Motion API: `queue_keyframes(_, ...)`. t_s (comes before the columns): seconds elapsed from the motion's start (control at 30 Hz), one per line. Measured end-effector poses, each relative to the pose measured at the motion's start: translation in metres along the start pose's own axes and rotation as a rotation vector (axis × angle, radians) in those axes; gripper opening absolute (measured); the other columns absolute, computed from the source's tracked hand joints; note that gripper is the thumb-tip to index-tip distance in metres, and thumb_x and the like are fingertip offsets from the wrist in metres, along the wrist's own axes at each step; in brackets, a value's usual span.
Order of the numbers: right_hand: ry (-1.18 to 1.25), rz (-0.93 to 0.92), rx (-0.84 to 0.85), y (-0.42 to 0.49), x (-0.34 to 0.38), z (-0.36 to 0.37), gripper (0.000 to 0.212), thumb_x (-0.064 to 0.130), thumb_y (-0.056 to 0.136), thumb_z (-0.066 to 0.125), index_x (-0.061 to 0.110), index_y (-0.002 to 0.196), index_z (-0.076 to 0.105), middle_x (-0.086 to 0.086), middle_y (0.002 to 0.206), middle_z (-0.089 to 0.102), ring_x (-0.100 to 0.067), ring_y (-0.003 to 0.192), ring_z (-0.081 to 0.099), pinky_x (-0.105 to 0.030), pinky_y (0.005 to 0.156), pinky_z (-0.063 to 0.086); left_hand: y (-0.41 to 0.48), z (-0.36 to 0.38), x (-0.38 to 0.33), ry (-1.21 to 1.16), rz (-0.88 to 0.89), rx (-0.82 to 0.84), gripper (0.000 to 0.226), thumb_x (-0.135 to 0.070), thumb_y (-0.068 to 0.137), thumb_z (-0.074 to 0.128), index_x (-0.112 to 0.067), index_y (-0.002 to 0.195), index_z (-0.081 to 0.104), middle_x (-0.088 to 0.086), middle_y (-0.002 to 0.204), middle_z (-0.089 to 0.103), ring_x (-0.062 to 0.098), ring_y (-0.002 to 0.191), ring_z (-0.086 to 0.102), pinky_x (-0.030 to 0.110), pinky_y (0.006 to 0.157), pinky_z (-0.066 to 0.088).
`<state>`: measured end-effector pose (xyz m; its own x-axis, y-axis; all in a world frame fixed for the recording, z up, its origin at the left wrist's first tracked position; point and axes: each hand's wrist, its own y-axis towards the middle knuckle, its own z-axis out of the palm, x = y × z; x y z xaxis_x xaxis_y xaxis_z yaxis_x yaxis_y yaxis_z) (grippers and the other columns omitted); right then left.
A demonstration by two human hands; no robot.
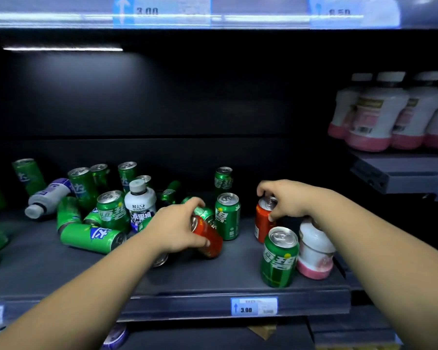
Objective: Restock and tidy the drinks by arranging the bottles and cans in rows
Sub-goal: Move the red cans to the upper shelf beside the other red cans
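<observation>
Left grip [177, 227] clasps a tilted red can [214, 233] on the shelf [187, 279] while right grip [285, 198] pinches the upright red can [262, 223] by its top; I'd stand the tilted one squarely beside it, clear of the green cans [227, 215], starting a row.
</observation>
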<state>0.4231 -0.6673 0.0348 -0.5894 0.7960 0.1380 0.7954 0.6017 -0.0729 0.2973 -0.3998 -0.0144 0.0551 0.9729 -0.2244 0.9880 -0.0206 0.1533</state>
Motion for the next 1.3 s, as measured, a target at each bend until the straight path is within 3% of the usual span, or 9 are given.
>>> queue_keyframes(0.07,0.017,-0.039,0.014,0.002,0.004,0.000,0.068,0.029,0.067,0.088,0.029,0.124,0.050,0.006,0.113,0.060,-0.017,0.096,0.060,-0.033,0.081,0.051,0.004,-0.003,-0.006,-0.054,0.001,-0.001,0.080,-0.061,0.059,0.080,-0.035,0.124,0.044,-0.011,0.083,0.059,0.020,0.088,0.062,0.032,0.072,0.045)
queue_keyframes(0.23,0.138,-0.072,0.039,0.003,0.009,0.003,0.078,0.029,0.068,0.090,0.031,0.134,0.048,0.007,0.120,0.059,-0.013,0.095,0.059,-0.028,0.082,0.048,0.012,0.003,-0.004,-0.136,0.003,0.036,0.072,-0.076,0.055,0.067,-0.038,0.115,0.054,-0.011,0.112,0.064,0.012,0.103,0.061,0.037,0.088,0.052)
queue_keyframes(0.47,0.181,-0.049,0.049,0.001,0.013,0.008,0.072,0.026,0.073,0.086,0.029,0.136,0.052,0.005,0.128,0.057,-0.016,0.112,0.058,-0.030,0.095,0.049,0.016,-0.002,0.010,-0.388,0.006,0.163,0.074,-0.040,0.061,0.085,-0.030,0.129,0.056,-0.011,0.117,0.066,0.004,0.104,0.064,0.033,0.096,0.053)
queue_keyframes(0.6,0.229,-0.084,0.011,0.002,0.020,0.010,0.065,0.024,0.070,0.088,0.028,0.126,0.055,0.003,0.124,0.060,-0.017,0.106,0.059,-0.034,0.091,0.052,0.016,0.005,0.011,-0.538,-0.053,0.102,0.062,-0.041,0.052,0.088,-0.030,0.108,0.065,-0.008,0.103,0.072,0.007,0.094,0.069,0.039,0.092,0.056)
queue_keyframes(0.77,0.387,-0.154,-0.032,-0.006,0.024,-0.001,0.055,0.019,0.070,0.088,0.030,0.110,0.053,0.005,0.115,0.062,-0.010,0.087,0.059,-0.027,0.073,0.050,0.009,-0.001,0.001,-0.586,-0.056,0.027,0.070,-0.035,0.057,0.091,-0.031,0.118,0.058,-0.007,0.106,0.068,0.006,0.091,0.067,0.025,0.081,0.055)
queue_keyframes(0.97,0.538,-0.279,-0.153,-0.043,0.048,-0.055,0.048,0.018,0.075,0.084,0.027,0.111,0.052,0.005,0.108,0.068,-0.028,0.102,0.066,-0.045,0.089,0.056,-0.012,-0.056,-0.021,-0.617,0.023,-0.158,0.071,-0.051,0.047,0.079,-0.040,0.113,0.057,-0.014,0.111,0.066,0.007,0.100,0.066,0.035,0.088,0.056)
queue_keyframes(1.07,0.504,-0.345,-0.221,-0.069,0.067,-0.080,0.051,0.038,0.070,0.082,0.035,0.110,0.050,0.008,0.109,0.068,-0.023,0.099,0.067,-0.047,0.088,0.055,-0.028,-0.090,-0.030,-0.609,0.081,-0.203,0.070,-0.048,0.051,0.080,-0.042,0.116,0.056,-0.008,0.108,0.068,0.013,0.097,0.068,0.041,0.088,0.057)
queue_keyframes(1.2,0.423,-0.422,-0.312,-0.108,0.106,-0.109,0.049,0.035,0.074,0.082,0.036,0.109,0.048,0.009,0.106,0.069,0.000,0.075,0.061,-0.024,0.071,0.048,-0.064,-0.144,-0.038,-0.604,0.193,-0.306,0.068,-0.044,0.055,0.080,-0.042,0.118,0.056,-0.007,0.110,0.067,0.013,0.101,0.066,0.039,0.085,0.056)
queue_keyframes(1.3,0.402,-0.465,-0.382,-0.131,0.130,-0.128,0.051,0.048,0.068,0.079,0.040,0.108,0.049,0.010,0.104,0.069,-0.002,0.091,0.065,-0.030,0.083,0.053,-0.082,-0.174,-0.044,-0.600,0.264,-0.348,0.066,-0.044,0.056,0.079,-0.037,0.118,0.058,-0.005,0.107,0.068,0.014,0.099,0.067,0.033,0.086,0.055)
